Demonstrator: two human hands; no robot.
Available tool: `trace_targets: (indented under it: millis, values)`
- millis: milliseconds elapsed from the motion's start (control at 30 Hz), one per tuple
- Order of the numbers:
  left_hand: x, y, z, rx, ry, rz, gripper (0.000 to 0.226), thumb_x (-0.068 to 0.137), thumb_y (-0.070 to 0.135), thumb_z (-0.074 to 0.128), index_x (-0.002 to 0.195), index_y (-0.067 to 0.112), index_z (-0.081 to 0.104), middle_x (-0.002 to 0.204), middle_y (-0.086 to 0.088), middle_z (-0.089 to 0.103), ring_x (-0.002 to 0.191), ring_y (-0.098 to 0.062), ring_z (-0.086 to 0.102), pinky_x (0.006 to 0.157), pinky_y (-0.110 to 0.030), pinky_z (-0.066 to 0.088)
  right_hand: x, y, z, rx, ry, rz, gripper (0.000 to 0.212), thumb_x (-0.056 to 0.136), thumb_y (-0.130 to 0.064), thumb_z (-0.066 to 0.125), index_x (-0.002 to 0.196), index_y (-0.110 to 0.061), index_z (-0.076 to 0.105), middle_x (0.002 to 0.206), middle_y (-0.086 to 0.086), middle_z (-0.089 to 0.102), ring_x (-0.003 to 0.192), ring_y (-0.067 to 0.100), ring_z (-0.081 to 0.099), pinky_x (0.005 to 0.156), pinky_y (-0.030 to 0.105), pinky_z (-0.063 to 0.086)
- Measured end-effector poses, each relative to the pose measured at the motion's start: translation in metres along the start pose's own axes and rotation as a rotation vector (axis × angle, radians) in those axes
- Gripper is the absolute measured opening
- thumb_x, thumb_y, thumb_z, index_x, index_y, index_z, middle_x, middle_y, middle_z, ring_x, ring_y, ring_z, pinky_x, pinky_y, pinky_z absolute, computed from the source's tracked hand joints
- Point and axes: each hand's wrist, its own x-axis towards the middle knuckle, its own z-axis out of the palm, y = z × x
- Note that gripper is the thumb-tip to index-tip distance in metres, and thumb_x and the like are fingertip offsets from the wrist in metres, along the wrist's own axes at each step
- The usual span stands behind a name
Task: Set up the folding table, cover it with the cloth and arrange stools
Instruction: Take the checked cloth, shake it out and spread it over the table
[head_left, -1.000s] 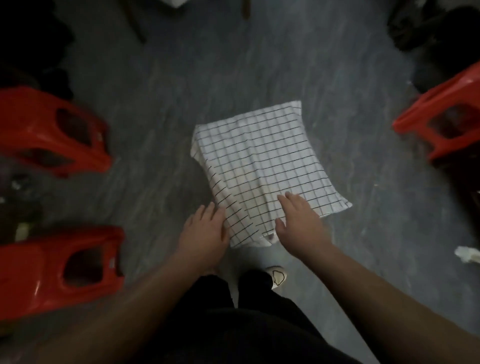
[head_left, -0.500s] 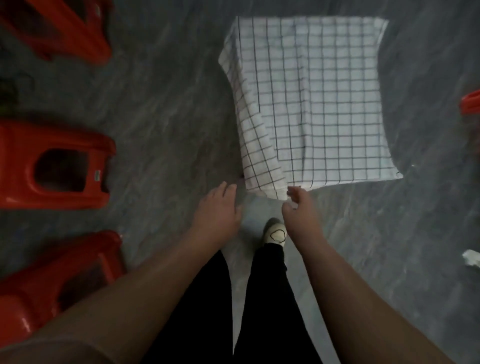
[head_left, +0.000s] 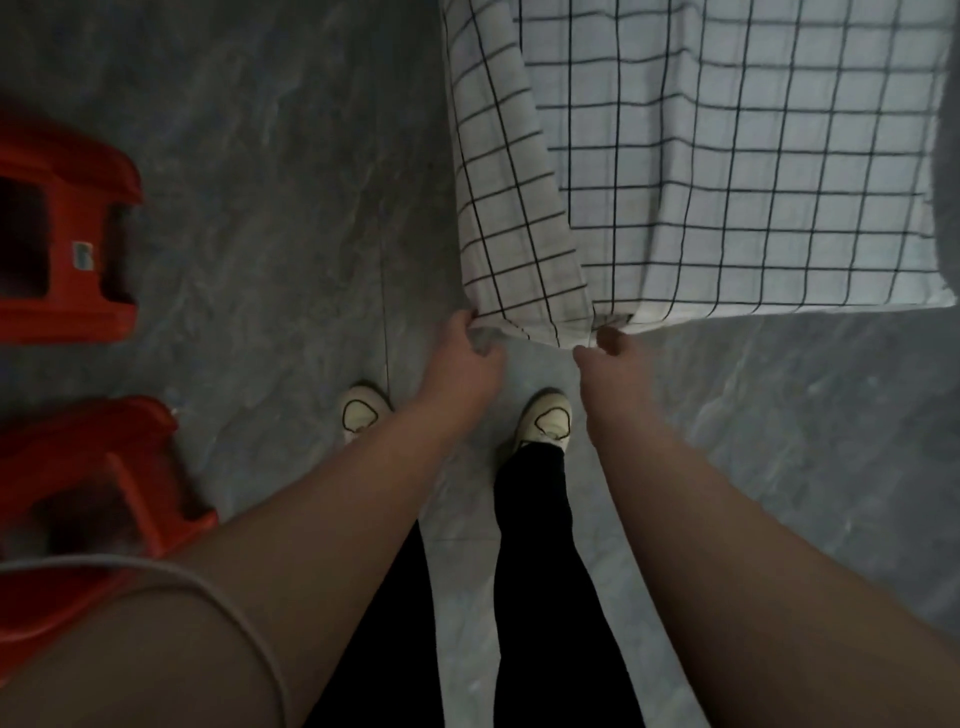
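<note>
Hidden: I can't see the desk under the checked cloth (head_left: 727, 156); its far side is cut off at the top edge.
Left hand (head_left: 462, 364): fingers curled on the cloth's hanging corner.
Right hand (head_left: 610, 348): pinching the hem beside it.
Change: a second ago both palms lay flat on top; now I see them down at the hem.
Stools: two red stools (head_left: 67, 244) lie tipped on the left, well apart.
Surface: grey marbled floor (head_left: 285, 208), dim light.

You are looking through a single head-worn camera, aimed steeply down past your own arms at the floor (head_left: 291, 218). It sits close above the near corner of the cloth (head_left: 727, 156); your shoes (head_left: 545, 421) lie near the frame's centre.
</note>
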Motion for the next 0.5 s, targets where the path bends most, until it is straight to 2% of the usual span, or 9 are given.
trace_targets:
  millis: [33,67,133,167,233,267,400,500]
  values:
    - [0.001,-0.001,0.002,-0.040,0.028,-0.010,0.058,0.095,0.027,0.060,0.148,0.021,0.037,0.088,0.020,0.050,0.074,-0.002,0.054,0.067,-0.018,0.048,0.001,0.000,0.003,-0.007,-0.005,-0.018,0.054,0.086,-0.021,0.061,0.139,-0.023,0.054,0.132,0.003,0.060,0.114,0.025,0.063,0.102,0.046,0.051]
    - [0.003,-0.003,0.004,-0.080,0.038,-0.032,0.058,0.093,0.029,0.063,0.146,0.023,0.040,0.087,0.021,0.049,0.077,-0.004,0.058,0.070,-0.016,0.051,0.004,0.001,0.005,-0.019,-0.011,-0.045,0.052,0.085,-0.025,0.061,0.136,-0.025,0.056,0.129,0.002,0.062,0.112,0.026,0.064,0.100,0.046,0.053]
    - [0.008,-0.002,0.002,-0.224,0.023,-0.072,0.061,0.081,0.040,0.072,0.136,0.026,0.051,0.101,0.014,0.061,0.094,-0.013,0.065,0.087,-0.030,0.056,0.005,-0.002,0.008,-0.065,-0.016,-0.100,0.046,0.088,-0.028,0.062,0.133,-0.021,0.057,0.128,0.002,0.062,0.107,0.023,0.064,0.094,0.042,0.055]
    - [0.012,-0.002,0.000,-0.316,0.016,-0.103,0.056,0.075,0.045,0.074,0.124,0.026,0.057,0.106,0.009,0.065,0.097,-0.015,0.066,0.086,-0.035,0.057,0.005,-0.003,0.009,-0.085,-0.006,-0.125,0.044,0.090,-0.028,0.063,0.132,-0.017,0.058,0.128,0.002,0.061,0.108,0.022,0.062,0.093,0.040,0.054]
    - [0.019,0.002,-0.004,-0.500,-0.016,-0.144,0.026,0.084,0.035,0.074,0.101,0.024,0.058,0.098,0.003,0.066,0.088,-0.012,0.065,0.074,-0.031,0.054,0.007,-0.004,0.009,-0.146,0.011,-0.184,0.036,0.093,-0.028,0.064,0.124,-0.010,0.060,0.125,0.004,0.061,0.113,0.023,0.059,0.092,0.033,0.047]
    - [0.021,0.006,-0.007,-0.560,-0.029,-0.156,0.016,0.091,0.027,0.071,0.095,0.022,0.056,0.092,0.002,0.064,0.082,-0.011,0.064,0.068,-0.028,0.051,0.008,-0.004,0.009,-0.187,0.014,-0.214,0.033,0.094,-0.028,0.063,0.120,-0.008,0.061,0.122,0.007,0.062,0.113,0.024,0.058,0.090,0.030,0.043]
    - [0.022,0.010,-0.015,-0.673,-0.093,-0.250,0.015,0.095,0.024,0.067,0.088,0.018,0.055,0.079,0.000,0.059,0.071,-0.010,0.059,0.059,-0.027,0.050,0.000,-0.004,0.007,-0.328,0.019,-0.266,0.029,0.097,-0.028,0.058,0.112,-0.004,0.060,0.112,0.012,0.065,0.105,0.028,0.060,0.087,0.036,0.045]
    - [0.019,0.013,-0.020,-0.803,-0.138,-0.280,0.019,0.095,0.021,0.066,0.081,0.017,0.054,0.065,0.003,0.055,0.063,-0.009,0.055,0.062,-0.027,0.051,-0.013,-0.005,0.006,-0.397,0.032,-0.317,0.023,0.097,-0.031,0.056,0.101,-0.009,0.059,0.098,0.005,0.064,0.095,0.026,0.061,0.082,0.038,0.048]
